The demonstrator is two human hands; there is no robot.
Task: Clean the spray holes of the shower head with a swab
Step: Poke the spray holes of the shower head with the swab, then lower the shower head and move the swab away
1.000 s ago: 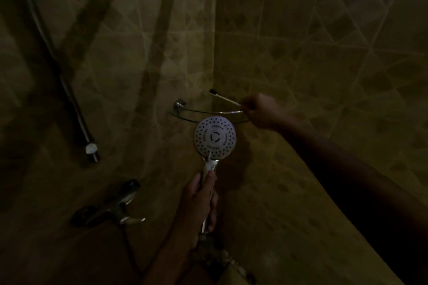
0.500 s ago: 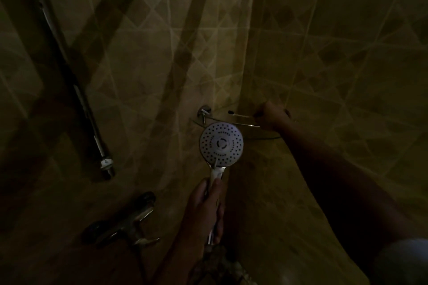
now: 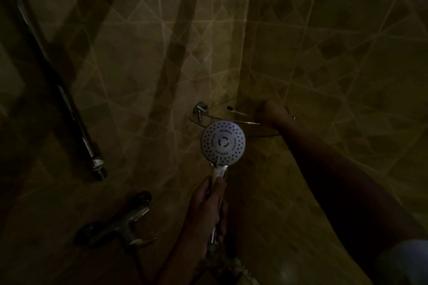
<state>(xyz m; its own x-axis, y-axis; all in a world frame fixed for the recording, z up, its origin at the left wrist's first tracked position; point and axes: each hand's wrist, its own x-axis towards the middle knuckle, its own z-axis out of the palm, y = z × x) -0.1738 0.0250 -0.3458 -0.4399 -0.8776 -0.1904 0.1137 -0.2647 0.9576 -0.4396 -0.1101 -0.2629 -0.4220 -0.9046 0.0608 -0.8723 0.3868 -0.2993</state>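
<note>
The room is dim. A round white shower head [image 3: 223,142] with rings of dark spray holes faces me, upright in the middle of the view. My left hand [image 3: 208,210] is closed around its chrome handle below the head. My right hand [image 3: 269,113] is a fist just above and right of the shower head, over the corner shelf. It holds a thin swab [image 3: 238,111] whose dark tip points left, low over the shelf. The swab is apart from the spray face.
A glass corner shelf [image 3: 201,120] with a chrome bracket [image 3: 200,110] sits behind the shower head. A chrome slide rail [image 3: 76,122] runs down the left wall. A mixer tap [image 3: 122,227] is at the lower left. Tiled walls meet in the corner.
My right hand has lowered the swab from above the shelf rail down to shelf level. The view has shifted, so the shower head and shelf sit further right and lower.
</note>
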